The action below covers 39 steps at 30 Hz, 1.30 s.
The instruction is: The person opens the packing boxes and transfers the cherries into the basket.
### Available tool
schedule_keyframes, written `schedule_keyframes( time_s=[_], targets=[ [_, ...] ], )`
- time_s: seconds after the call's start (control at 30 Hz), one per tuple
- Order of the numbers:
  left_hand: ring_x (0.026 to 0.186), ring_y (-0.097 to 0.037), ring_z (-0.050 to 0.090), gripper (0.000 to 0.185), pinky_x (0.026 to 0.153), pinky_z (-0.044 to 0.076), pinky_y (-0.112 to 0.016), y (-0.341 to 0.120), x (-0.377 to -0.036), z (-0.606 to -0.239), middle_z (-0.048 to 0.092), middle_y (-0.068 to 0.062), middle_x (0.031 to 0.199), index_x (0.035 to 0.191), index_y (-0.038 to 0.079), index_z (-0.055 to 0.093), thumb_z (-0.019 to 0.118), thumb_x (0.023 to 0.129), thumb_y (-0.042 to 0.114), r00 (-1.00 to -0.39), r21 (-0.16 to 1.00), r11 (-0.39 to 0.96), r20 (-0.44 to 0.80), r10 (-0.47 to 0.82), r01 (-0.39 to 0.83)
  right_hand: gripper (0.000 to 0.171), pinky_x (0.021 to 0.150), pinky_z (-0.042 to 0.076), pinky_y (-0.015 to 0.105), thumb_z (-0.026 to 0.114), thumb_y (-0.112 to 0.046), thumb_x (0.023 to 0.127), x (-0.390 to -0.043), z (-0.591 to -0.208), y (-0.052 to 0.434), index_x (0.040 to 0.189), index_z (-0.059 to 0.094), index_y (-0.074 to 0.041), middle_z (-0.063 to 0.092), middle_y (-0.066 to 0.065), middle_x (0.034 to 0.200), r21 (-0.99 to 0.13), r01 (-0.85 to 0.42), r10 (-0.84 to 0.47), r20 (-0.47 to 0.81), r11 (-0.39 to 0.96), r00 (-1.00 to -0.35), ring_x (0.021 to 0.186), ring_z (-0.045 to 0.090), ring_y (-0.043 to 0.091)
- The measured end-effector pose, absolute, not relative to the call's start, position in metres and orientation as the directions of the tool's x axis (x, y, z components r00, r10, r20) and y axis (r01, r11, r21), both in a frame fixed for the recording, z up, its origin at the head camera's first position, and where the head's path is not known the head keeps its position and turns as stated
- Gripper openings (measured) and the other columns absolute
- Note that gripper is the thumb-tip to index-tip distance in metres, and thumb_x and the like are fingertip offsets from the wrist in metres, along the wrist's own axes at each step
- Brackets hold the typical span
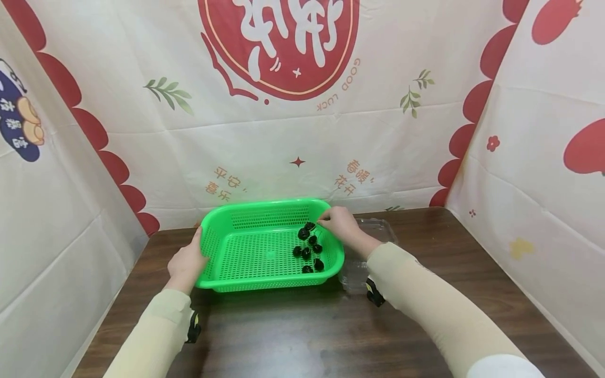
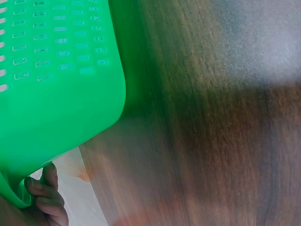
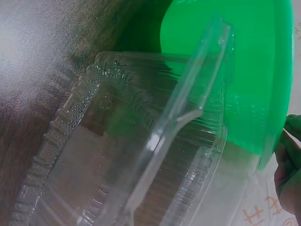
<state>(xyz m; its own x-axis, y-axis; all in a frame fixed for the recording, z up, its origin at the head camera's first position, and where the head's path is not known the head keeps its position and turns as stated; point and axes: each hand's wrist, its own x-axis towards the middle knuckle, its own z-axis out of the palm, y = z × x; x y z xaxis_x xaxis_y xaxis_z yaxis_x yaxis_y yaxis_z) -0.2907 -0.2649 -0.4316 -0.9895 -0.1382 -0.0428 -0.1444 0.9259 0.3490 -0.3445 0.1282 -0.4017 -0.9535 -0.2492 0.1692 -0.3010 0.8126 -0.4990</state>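
Note:
A green plastic basket (image 1: pixel 264 283) with slotted walls and floor sits in front of me. My left hand (image 1: pixel 186 262) grips its left rim; in the left wrist view, the curled fingers (image 2: pixel 49 188) show beside the rim's underside. Several small, dark, crinkled lumps (image 1: pixel 306 253) lie at the right of the basket floor; their exact kind is unclear. My right hand (image 1: pixel 341 224) is over the right rim, its fingertips pointing inward close to the uppermost lumps. In the right wrist view its bent fingers (image 3: pixel 284 162) are beside the rim; whether they pinch anything is hidden.
A clear plastic container (image 1: pixel 354 275), its lid raised in the right wrist view, stands against the basket's right side. Dark wood-grain table (image 1: pixel 283 336) lies underneath. Printed cloth (image 1: pixel 264 136) walls off the back and both sides.

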Motion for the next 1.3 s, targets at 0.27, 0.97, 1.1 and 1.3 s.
schedule_keyframes(
  time_s=[0.27, 0.97, 1.1, 1.3],
  targets=[
    [0.070, -0.030, 0.057, 0.090, 0.052, 0.042, -0.042, -0.267, -0.290, -0.431, 0.063, -0.018, 0.085, 0.158, 0.017, 0.007, 0.066, 0.090, 0.015, -0.988, 0.353, 0.923, -0.053, -0.145, -0.154, 0.016, 0.072, 0.052, 0.035, 0.068, -0.020, 0.093, -0.349, -0.407, 0.125, 0.100, 0.078, -0.009, 0.073, 0.004, 0.097, -0.490, -0.297, -0.236, 0.184, 0.820, -0.954, 0.084, 0.066, 0.019],
    [0.074, -0.031, 0.058, 0.089, 0.055, 0.043, -0.044, -0.263, -0.285, -0.432, 0.065, -0.022, 0.094, 0.158, 0.017, 0.009, 0.066, 0.089, 0.014, -0.988, 0.359, 0.920, -0.050, -0.147, -0.155, 0.017, 0.081, 0.051, 0.038, 0.067, -0.023, 0.093, -0.358, -0.427, 0.109, 0.100, 0.078, -0.012, 0.073, 0.001, 0.099, -0.396, -0.333, -0.247, 0.253, 0.856, -0.936, 0.085, 0.067, 0.017],
    [0.073, -0.031, 0.058, 0.089, 0.055, 0.044, -0.044, -0.263, -0.285, -0.432, 0.065, -0.021, 0.093, 0.158, 0.016, 0.009, 0.066, 0.089, 0.014, -0.989, 0.361, 0.921, -0.048, -0.140, -0.148, 0.015, 0.092, 0.046, 0.042, 0.068, -0.022, 0.092, -0.359, -0.431, 0.109, 0.098, 0.079, -0.013, 0.074, -0.001, 0.096, -0.316, -0.358, -0.275, 0.279, 0.878, -0.920, 0.088, 0.067, 0.018],
    [0.075, -0.032, 0.058, 0.089, 0.055, 0.044, -0.045, -0.265, -0.286, -0.431, 0.065, -0.024, 0.098, 0.157, 0.015, 0.011, 0.067, 0.089, 0.014, -0.989, 0.357, 0.923, -0.031, -0.142, -0.144, 0.014, 0.091, 0.043, 0.041, 0.068, -0.022, 0.092, -0.361, -0.434, 0.106, 0.097, 0.079, -0.015, 0.074, -0.003, 0.094, -0.218, -0.376, -0.310, 0.287, 0.900, -0.907, 0.091, 0.067, 0.018]
  ],
)
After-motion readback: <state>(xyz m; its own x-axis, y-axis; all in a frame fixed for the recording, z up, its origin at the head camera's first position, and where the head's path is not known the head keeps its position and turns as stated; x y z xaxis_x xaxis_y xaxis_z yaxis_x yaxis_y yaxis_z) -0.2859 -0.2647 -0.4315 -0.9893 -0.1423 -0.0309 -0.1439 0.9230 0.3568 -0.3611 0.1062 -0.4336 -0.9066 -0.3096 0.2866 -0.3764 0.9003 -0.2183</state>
